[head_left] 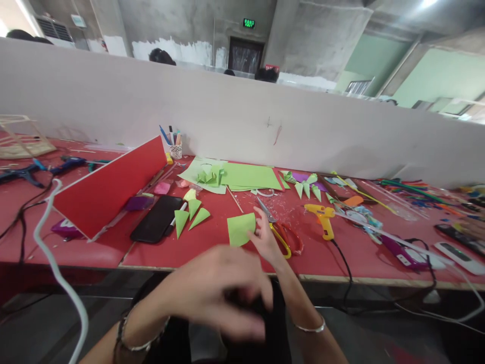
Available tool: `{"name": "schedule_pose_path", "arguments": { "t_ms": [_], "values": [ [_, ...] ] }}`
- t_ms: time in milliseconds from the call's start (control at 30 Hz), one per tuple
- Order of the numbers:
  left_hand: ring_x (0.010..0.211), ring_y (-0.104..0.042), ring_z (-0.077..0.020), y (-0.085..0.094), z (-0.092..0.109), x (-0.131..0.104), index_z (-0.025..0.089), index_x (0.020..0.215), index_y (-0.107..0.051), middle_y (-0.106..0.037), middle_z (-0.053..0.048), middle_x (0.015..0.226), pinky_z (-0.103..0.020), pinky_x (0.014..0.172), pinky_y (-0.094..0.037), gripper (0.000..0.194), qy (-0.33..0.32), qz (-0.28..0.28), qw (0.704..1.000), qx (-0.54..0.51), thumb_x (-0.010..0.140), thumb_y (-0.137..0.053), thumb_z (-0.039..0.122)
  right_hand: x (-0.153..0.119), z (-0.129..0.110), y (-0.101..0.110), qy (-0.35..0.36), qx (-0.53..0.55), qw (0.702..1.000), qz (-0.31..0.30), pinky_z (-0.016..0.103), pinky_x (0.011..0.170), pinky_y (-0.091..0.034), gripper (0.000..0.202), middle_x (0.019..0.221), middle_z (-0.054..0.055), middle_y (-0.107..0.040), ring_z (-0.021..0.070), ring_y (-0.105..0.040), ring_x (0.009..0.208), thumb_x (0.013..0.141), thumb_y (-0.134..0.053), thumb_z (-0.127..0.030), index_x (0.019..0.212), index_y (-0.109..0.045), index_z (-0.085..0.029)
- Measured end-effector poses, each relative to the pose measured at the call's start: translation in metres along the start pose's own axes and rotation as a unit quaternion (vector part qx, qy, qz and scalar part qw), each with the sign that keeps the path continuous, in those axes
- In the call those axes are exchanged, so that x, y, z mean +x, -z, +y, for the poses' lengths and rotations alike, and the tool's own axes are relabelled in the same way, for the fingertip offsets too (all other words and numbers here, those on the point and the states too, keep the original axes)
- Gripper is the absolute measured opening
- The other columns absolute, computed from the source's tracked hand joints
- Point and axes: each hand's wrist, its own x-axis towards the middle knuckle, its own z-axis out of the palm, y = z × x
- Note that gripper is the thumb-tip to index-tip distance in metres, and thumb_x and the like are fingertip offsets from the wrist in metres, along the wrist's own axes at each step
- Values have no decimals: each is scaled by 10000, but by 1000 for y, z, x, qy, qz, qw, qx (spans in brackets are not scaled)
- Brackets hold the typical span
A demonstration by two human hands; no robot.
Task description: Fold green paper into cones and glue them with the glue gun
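Note:
A small square of green paper (239,230) is at the middle of the red table, near the front edge. My right hand (264,237) has its thumb on the paper's right edge, with the fingers bent beside that edge. My left hand (223,288) hangs nearer to me, below the table edge in view and smeared by motion. Its thumb stands apart from the curled fingers, and nothing shows between them. Scissors (279,232) with yellow and red handles lie just right of my right hand. To the left are several green paper cones (192,210).
A black phone (156,220) lies left of the cones, beside a leaning red board (113,189). Green sheets (250,176) are stacked at the back. A yellow glue gun (322,218) with a black cord lies right. A white partition (227,111) closes the table's rear.

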Motion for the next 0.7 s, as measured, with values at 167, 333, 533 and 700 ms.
{"name": "schedule_pose_path", "arguments": {
  "t_ms": [167,333,533,700],
  "values": [
    [1200,-372,-275,-23,-44,12,238,1321,-323,-407,-93,1316,-437,974,-338,706,33,-26,981,187,701,-642,355,-9,2,-4,-2,23,1000,-19,273,741,-510,480,1133,80,-511,141,-602,876,754,-478,-185,1196,-305,-254],
    [1002,-499,-191,-46,-75,8,247,1078,-558,-554,-56,1085,-333,847,-397,285,22,-27,961,273,829,-472,138,-14,18,-12,-12,10,1000,-18,290,760,-502,408,1085,74,-536,145,-599,877,766,-465,-208,1155,-345,-238],
    [820,-531,-192,-51,-73,12,160,870,-615,-591,-71,812,-321,724,-379,155,19,-24,950,312,852,-462,146,-33,4,-5,120,-268,953,74,454,963,-350,466,1169,102,-475,255,-437,1117,774,-542,-341,1219,-435,-255],
    [817,-542,-185,-65,-73,10,169,870,-613,-584,-55,815,-308,716,-397,125,55,-40,968,240,841,-502,218,-49,5,-3,150,-360,918,-71,413,905,-381,317,1109,78,-563,239,-481,1049,802,-537,-285,1117,-558,-258]
  ]
}}
